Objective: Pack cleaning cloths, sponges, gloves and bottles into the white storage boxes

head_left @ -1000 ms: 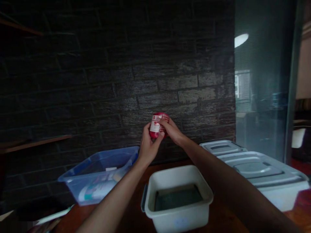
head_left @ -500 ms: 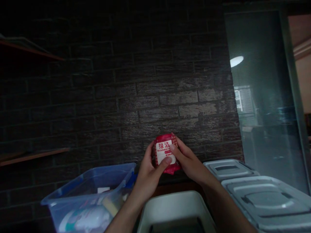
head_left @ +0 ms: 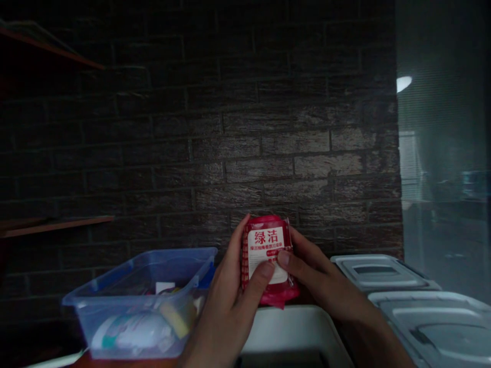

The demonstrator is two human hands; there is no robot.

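Thin, glossy plastic film around the red packet (head_left: 268,246), creased along one edge; smooth, duller white on its label (head_left: 256,258). Left of the packet, smooth translucent plastic in the blue tub (head_left: 123,301), with smooth, plastic-looking white on the bottle (head_left: 134,331) inside. Below the packet, smooth opaque plastic in the white bin (head_left: 299,327); right of the packet, moulded, faintly shiny plastic on the grey lid (head_left: 447,332). Behind the packet, rough, mostly matt brick wall (head_left: 245,143).

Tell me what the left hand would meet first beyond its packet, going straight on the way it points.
Probably the brick wall: the left hand, holding the red packet together with the right hand, points up and forward toward it. One view leaves the gap unclear.
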